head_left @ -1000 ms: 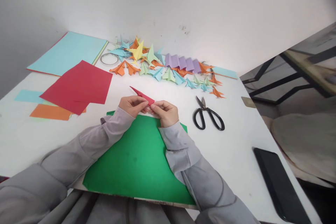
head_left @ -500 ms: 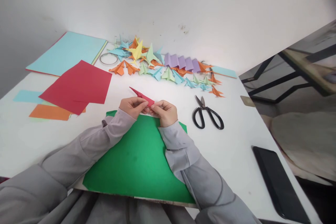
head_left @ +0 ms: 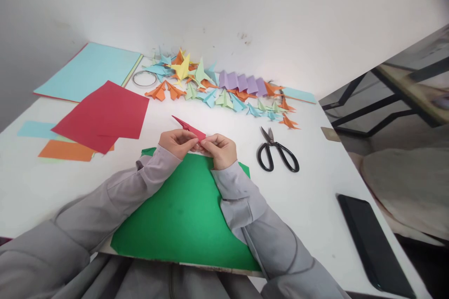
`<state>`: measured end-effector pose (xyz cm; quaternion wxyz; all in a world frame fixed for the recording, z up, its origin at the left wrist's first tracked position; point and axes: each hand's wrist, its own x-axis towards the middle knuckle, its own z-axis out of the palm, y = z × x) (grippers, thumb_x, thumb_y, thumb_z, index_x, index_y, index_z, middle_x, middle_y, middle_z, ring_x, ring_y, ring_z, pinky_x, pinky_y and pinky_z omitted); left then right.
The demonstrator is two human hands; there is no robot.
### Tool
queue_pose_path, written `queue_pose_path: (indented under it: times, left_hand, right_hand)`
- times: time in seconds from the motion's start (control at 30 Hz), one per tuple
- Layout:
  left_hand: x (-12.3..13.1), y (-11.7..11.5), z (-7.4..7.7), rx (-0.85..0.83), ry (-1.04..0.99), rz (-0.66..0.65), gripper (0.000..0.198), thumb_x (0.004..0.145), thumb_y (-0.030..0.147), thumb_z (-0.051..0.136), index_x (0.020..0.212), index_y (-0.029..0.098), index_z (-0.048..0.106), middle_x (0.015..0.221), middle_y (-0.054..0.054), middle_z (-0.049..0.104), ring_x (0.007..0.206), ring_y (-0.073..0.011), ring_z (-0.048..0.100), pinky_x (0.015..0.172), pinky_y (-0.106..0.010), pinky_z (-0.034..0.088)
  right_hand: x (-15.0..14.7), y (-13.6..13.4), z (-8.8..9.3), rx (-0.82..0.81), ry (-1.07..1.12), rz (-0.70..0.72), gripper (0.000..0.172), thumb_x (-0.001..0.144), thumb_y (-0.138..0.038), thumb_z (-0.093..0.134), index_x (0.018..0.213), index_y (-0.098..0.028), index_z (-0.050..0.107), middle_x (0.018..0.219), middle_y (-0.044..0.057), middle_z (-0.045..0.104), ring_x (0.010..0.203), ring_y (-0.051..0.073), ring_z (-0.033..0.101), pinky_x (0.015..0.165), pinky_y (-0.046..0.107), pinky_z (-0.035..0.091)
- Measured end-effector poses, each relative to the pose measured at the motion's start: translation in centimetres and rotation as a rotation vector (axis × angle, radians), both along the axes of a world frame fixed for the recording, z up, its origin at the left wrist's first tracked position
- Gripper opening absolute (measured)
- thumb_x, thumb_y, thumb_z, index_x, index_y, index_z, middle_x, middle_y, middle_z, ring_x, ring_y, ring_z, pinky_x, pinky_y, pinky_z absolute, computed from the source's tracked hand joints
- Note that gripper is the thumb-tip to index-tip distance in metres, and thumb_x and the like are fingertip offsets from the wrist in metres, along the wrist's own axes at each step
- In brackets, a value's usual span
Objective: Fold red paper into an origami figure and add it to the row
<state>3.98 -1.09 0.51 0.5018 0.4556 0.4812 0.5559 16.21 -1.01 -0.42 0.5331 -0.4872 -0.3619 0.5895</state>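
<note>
A small piece of folded red paper [head_left: 192,129], narrowing to a point at its far left end, is pinched between my two hands. My left hand [head_left: 177,142] has thumb and fingers closed on its near side. At its right end, my right hand [head_left: 220,149] grips it with the thumb and fingertips, close to the left thumb. The lower part of the paper is hidden by my fingers. Beneath my hands and sleeves lies a green sheet [head_left: 178,210] at the near edge of the white table [head_left: 301,201].
Black-handled scissors [head_left: 277,152] lie right of my hands, blades parted. A black phone [head_left: 373,243] rests near the right edge. Red sheets [head_left: 105,117], an orange strip [head_left: 66,150] and a light-blue stack [head_left: 91,70] lie left. Several folded paper shapes [head_left: 224,98] and a tape roll [head_left: 144,79] line the back.
Almost nothing differs. The folded red paper and both hands keep the same grip, with only a very slight shift.
</note>
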Motion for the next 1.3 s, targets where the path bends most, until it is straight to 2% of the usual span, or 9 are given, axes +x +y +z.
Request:
queue_pose_path:
  times: [0.2,0.47,0.83,1.3]
  left_hand:
    - [-0.01,0.05,0.04,0.001,-0.022,0.025,0.012,0.057,0.019,0.07,0.062,0.011,0.062,0.046,0.0,0.063,0.043,-0.0114,0.06,0.048,-0.022,0.053]
    - [0.05,0.02,-0.08,0.015,-0.015,0.026,0.01,0.058,0.019,0.069,0.062,0.011,0.063,0.047,0.001,0.063,0.044,-0.0112,0.06,0.049,-0.022,0.053]
    - [0.05,0.09,-0.17,0.016,-0.021,0.039,0.009,0.057,0.016,0.068,0.06,0.012,0.062,0.045,0.001,0.062,0.042,-0.0099,0.058,0.046,-0.02,0.051]
    - [-0.02,0.06,-0.16,0.01,-0.002,0.049,0.007,0.057,0.016,0.067,0.061,0.012,0.062,0.044,0.002,0.06,0.041,-0.0095,0.058,0.045,-0.02,0.05]
  right_hand:
    - [0.19,0.38,-0.6,0.013,0.072,0.029,0.022,0.051,-0.031,0.075,0.056,-0.016,0.059,0.048,-0.001,0.064,0.043,0.01,0.058,0.046,0.021,0.048]
    - [0.14,0.41,-0.79,0.032,0.071,0.029,0.024,0.05,-0.028,0.076,0.061,-0.018,0.057,0.047,-0.003,0.063,0.042,0.01,0.058,0.044,0.021,0.048]
    - [0.02,0.16,-0.36,0.04,0.024,0.03,0.025,0.05,-0.027,0.076,0.063,-0.018,0.056,0.048,-0.004,0.062,0.043,0.009,0.058,0.045,0.02,0.048]
    - [-0.09,0.08,-0.88,0.09,-0.008,0.03,0.033,0.048,-0.034,0.078,0.066,-0.018,0.056,0.051,-0.003,0.061,0.047,0.011,0.058,0.049,0.024,0.05]
